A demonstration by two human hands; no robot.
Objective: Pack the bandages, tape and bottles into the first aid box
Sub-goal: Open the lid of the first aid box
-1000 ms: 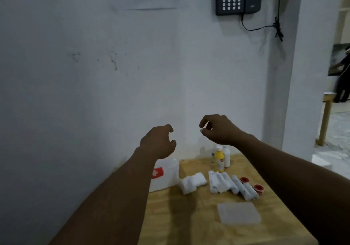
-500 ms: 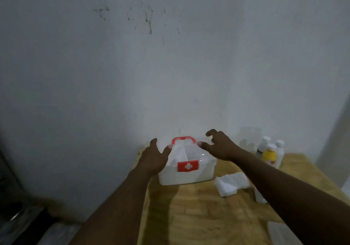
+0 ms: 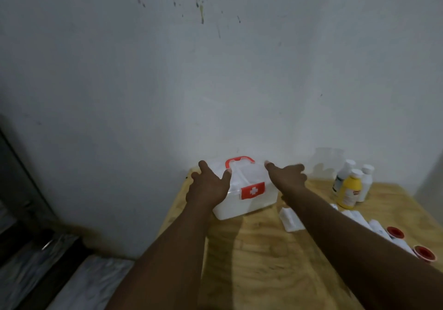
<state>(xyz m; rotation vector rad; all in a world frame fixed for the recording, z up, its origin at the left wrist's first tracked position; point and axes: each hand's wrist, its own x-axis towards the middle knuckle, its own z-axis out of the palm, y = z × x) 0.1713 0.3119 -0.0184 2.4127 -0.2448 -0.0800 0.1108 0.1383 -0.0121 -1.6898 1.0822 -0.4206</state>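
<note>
A: Plywood surface is carrying everything. Nearest, at four o'clock, red-capped tape rolls are lying beside white bandage rolls; a flat white pack is sitting at two.

B: And the hands?

A: Left hand is spreading open against the left end of the first aid box; right hand is reaching, fingers loose, at its right end. Neither is gripping yet.

B: What's inside?

A: Lid is looking shut under the red handle; contents are hidden.

B: Risks?

A: Box is sitting at twelve, near the left edge; an uneven pull could be tipping it off. Bottles, farther at one o'clock, are standing close enough for the right forearm to topple.
</note>
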